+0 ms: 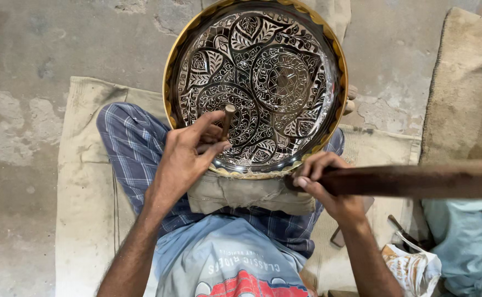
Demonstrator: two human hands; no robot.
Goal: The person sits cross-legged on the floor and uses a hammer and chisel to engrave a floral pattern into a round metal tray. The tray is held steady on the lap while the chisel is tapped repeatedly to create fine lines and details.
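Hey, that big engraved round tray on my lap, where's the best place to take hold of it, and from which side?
Grip the engraved tray by its raised golden rim, probably on its bare left edge. The right hand with the wooden handle crowds the near edge, and the left hand holds a chisel on the face.

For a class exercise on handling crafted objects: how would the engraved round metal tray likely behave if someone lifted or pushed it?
The engraved metal tray looks rigid, so it would likely lift without flexing. Its polished, shiny surface suggests it could slip in the fingers. It leans tilted against a cloth pad on the lap, with the left hand on it, so a push might tip or slide it.
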